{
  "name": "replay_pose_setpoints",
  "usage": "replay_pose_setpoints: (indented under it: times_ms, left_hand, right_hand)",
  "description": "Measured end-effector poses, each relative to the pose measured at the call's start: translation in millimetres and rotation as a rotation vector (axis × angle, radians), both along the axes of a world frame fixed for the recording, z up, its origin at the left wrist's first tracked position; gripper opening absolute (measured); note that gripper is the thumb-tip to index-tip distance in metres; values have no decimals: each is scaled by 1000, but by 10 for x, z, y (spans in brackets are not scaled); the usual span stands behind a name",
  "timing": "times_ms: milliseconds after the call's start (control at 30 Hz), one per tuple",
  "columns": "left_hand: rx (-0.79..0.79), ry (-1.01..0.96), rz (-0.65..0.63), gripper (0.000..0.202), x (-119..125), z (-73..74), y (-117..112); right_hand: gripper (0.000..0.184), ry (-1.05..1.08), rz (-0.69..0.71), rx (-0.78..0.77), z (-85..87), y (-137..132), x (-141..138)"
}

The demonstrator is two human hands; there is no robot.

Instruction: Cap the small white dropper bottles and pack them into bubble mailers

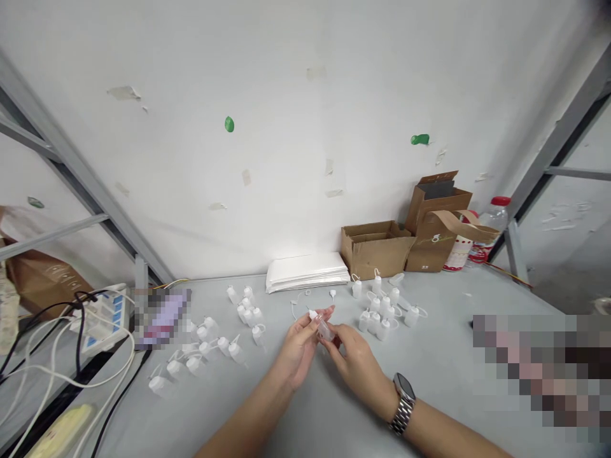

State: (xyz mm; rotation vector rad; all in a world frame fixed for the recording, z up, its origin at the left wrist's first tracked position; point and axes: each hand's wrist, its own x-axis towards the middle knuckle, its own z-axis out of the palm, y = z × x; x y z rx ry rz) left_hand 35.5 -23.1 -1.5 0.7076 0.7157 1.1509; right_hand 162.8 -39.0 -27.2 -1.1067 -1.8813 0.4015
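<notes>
Near the front middle of the table, both hands hold one small translucent squeeze bottle (326, 329), tilted, its white needle-tip top pointing up and left. My left hand (298, 353) is closed around the top end near the white collar. With its thumb and fingers, my right hand (356, 359) grips the lower end of the bottle; a watch is on that wrist. Just beyond my hands lie a small white cap with a needle tip (333, 294) and a loose thin cap strap (294, 310). The fingers partly cover the bottle.
Several similar bottles stand left (205, 348) and right (384, 308). Behind are a stack of white sheets (308, 272), an open cardboard box (379, 254), a brown paper bag (432, 245) and a red-capped bottle (496, 219). Cables and a power strip (102, 321) lie left.
</notes>
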Motion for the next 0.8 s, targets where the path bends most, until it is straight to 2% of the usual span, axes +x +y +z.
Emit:
replay_pose_setpoints:
  times_ms: [167, 300, 467, 600, 800]
  left_hand:
    - [-18, -27, 5, 22, 9, 3, -4]
    - [-45, -63, 66, 29, 46, -12, -14]
    - [-15, -104, 77, 23, 68, 4, -43]
    - [-18, -127, 54, 21, 54, 19, -49]
    - [-5, -113, 9, 21, 17, 29, -39]
  right_hand:
    - [10, -66, -29, 77, -16, 26, -8]
    - [14, -206, -89, 267, -5, 16, -35]
    - [18, -313, -134, 448, 18, 2, -60]
    - [16, -317, -129, 468, 23, 10, -56]
    - [16, -246, -89, 389, 18, 17, -11]
